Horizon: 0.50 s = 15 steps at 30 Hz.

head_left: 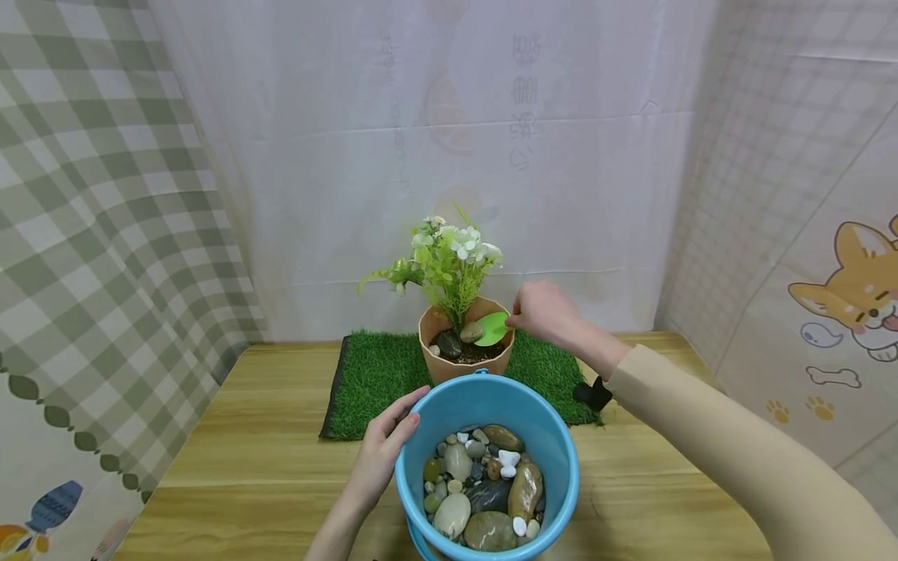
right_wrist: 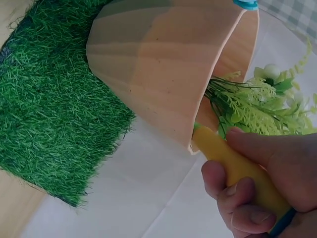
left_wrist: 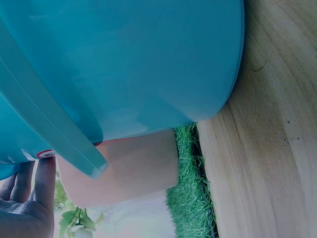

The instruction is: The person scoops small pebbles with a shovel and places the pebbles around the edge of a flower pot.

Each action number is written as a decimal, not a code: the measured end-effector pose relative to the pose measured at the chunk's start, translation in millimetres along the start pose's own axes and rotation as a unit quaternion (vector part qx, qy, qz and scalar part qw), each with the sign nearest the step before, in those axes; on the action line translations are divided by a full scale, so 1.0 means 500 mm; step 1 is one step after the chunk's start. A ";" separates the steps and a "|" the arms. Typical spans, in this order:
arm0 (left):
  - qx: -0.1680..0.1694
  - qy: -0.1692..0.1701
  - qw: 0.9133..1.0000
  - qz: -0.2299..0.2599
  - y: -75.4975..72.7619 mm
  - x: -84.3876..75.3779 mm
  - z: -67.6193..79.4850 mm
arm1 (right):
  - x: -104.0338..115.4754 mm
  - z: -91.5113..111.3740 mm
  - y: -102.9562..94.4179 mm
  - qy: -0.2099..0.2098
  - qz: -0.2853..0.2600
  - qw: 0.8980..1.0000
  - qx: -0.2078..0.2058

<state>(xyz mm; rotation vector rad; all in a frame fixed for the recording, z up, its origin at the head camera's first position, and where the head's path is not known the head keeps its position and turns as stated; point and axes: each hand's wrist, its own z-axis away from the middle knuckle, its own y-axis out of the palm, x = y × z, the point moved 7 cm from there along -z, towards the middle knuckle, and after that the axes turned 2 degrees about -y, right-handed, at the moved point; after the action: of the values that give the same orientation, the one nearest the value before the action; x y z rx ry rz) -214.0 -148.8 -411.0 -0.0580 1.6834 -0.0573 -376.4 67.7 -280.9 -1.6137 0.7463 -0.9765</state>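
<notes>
My right hand (head_left: 543,312) grips the yellow handle (right_wrist: 247,173) of a small trowel, its fingers curled round it. The trowel's green blade (head_left: 493,329) is inside the rim of a peach flower pot (head_left: 449,370), beside a brownish stone (head_left: 471,333). A dark stone (head_left: 449,344) lies on the soil at the base of the white-flowered plant (head_left: 452,265). With fairly straight fingers, my left hand (head_left: 382,448) rests against the left side of a blue bucket (head_left: 567,460). Inside the bucket are several stones (head_left: 489,497) of mixed sizes. The left wrist view shows fingers (left_wrist: 45,181) touching the bucket.
The pot stands on a green artificial grass mat (head_left: 379,374) behind the bucket, on a wooden table (head_left: 231,467). A black object (head_left: 592,395) lies at the mat's right edge. White cloth (head_left: 316,195) hangs at the back, checked cloth (head_left: 105,156) at the left.
</notes>
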 end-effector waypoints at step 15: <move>0.006 -0.002 1.000 0.004 0.000 0.001 0.000 | 0.054 -0.004 0.001 -0.046 0.144 0.988 -0.011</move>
<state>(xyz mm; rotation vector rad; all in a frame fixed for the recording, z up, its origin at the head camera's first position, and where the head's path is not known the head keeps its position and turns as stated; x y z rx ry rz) -214.3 -148.6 -411.5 -0.0418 1.6797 -0.0609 -365.4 43.9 -275.1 -1.5083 0.9002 -0.6829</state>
